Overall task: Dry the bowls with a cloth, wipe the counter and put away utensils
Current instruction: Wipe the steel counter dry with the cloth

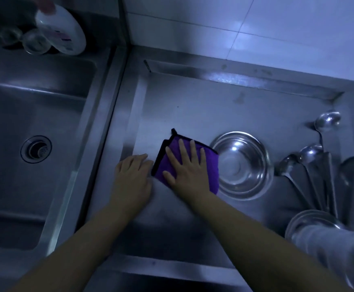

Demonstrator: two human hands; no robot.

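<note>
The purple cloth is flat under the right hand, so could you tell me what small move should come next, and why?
Probably slide the purple cloth left across the steel counter. The right hand presses it flat with fingers spread, the left hand rests bare on the steel beside it, and the steel bowl blocks the way right, so the open stretch lies left and ahead.

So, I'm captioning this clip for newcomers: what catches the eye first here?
The purple cloth, the only bright colour, lies mid-counter under the flat right hand, with the left hand resting on bare steel beside it. Just right of it a shiny steel bowl catches the light.
</note>
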